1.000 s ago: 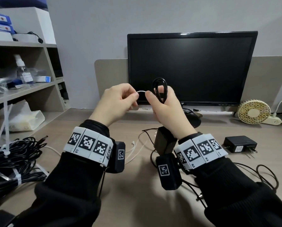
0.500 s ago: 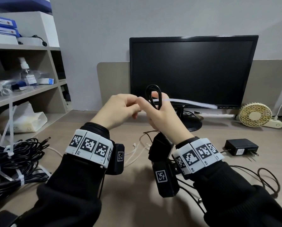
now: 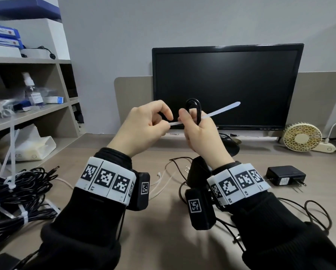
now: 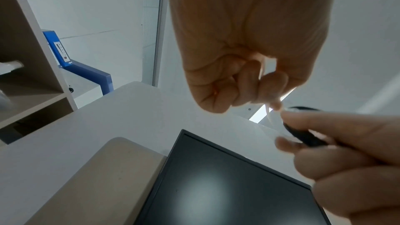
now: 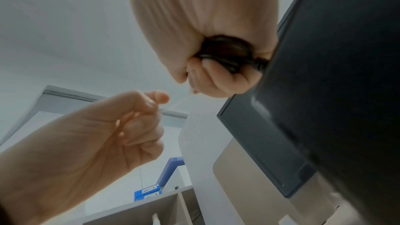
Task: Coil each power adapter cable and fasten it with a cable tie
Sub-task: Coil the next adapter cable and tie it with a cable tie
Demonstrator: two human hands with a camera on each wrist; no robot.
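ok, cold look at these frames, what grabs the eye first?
Two raised hands mid-frame before the dark monitor: the right hand grips a coiled black cable, and the left hand pinches a white cable tie that runs past the coil. Left on the desk, a heap of already tied black cables.

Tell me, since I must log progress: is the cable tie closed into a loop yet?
Not closed: the cable tie runs straight past the coiled cable, its tip free.

We see the monitor behind our raised hands, the fan to its right. Bundled cables lie left on the surface, an adapter right.
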